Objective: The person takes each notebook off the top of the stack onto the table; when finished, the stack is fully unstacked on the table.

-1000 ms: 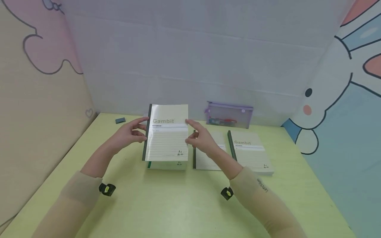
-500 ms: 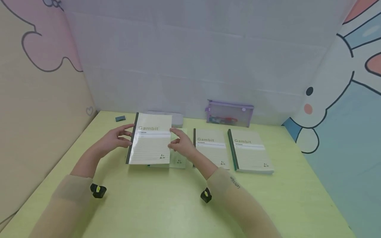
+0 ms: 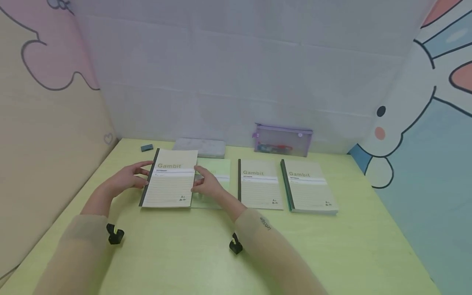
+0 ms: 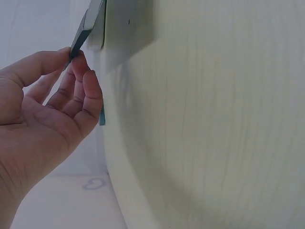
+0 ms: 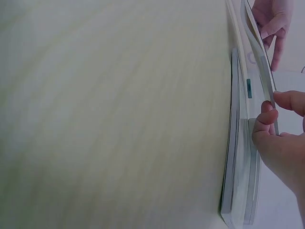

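Note:
A cream "Gambit" notebook (image 3: 169, 184) with a dark spine is held low over the yellow-green table (image 3: 206, 254), left of a pale green notebook (image 3: 217, 177). My left hand (image 3: 141, 175) pinches its spine edge; in the left wrist view the fingertips (image 4: 76, 59) meet the dark spine (image 4: 86, 26). At the notebook's right edge, my right hand (image 3: 197, 183) pinches the cover. The right wrist view shows that hand (image 5: 274, 121) gripping the thin edge of the notebook (image 5: 259, 62) above the pale green notebook (image 5: 238, 157).
Two more "Gambit" notebooks (image 3: 259, 184) (image 3: 307, 187) lie in a row to the right. Along the back wall are a purple zip pouch (image 3: 283, 140), a grey case (image 3: 200, 147) and a small dark eraser (image 3: 146, 148). Cartoon panels flank both sides.
Both hands have carried the cream notebook leftward and down, from upright above the pale green one to nearly flat beside it. The grey case behind is now uncovered.

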The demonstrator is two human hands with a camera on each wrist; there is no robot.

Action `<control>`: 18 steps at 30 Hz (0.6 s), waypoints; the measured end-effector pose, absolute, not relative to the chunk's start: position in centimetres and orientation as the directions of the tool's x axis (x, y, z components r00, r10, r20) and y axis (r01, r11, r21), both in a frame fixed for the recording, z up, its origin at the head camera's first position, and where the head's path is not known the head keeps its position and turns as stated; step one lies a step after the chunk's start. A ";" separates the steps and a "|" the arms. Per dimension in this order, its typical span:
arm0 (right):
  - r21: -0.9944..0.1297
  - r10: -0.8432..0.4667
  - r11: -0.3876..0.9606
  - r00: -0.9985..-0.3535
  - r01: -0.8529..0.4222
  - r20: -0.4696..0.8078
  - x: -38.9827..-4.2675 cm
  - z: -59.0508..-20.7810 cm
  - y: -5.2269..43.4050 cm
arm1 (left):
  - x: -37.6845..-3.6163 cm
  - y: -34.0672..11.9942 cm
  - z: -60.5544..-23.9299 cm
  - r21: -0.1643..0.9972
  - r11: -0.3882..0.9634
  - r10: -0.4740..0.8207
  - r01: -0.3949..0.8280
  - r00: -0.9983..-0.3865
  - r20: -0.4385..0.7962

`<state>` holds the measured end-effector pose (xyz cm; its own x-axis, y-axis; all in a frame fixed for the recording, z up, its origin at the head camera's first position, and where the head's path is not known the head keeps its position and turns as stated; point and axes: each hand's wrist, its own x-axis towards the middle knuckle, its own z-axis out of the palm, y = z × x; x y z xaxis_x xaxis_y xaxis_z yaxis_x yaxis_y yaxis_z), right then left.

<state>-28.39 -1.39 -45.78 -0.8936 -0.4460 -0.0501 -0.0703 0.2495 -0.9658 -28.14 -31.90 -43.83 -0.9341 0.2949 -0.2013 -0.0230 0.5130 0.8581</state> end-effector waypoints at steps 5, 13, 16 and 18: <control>-0.956 -0.453 0.278 -0.890 -0.091 -0.047 -28.7 -46.2 -2.9 | -28.6 -33.0 -44.1 0.850 0.524 0.276 -0.057 -0.932 -0.233; -0.902 -0.430 0.411 -0.901 -0.131 -0.065 -29.0 -46.2 -4.0 | -29.5 -33.8 -44.8 0.822 0.561 0.261 -0.097 -0.922 -0.287; -0.871 -0.427 0.464 -0.902 -0.161 -0.061 -29.2 -46.3 -4.2 | -29.7 -34.2 -45.1 0.825 0.558 0.281 -0.084 -0.917 -0.284; -0.840 -0.425 0.508 -0.904 -0.190 -0.052 -29.4 -46.6 -4.4 | -29.9 -34.4 -45.4 0.823 0.563 0.287 -0.080 -0.914 -0.285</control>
<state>-29.38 -4.44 -46.58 -0.9037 -0.4249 -0.0523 -0.1900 0.5076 -0.8404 -29.86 -34.42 -45.38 -0.9145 0.2869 -0.2854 -0.0803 0.5627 0.8227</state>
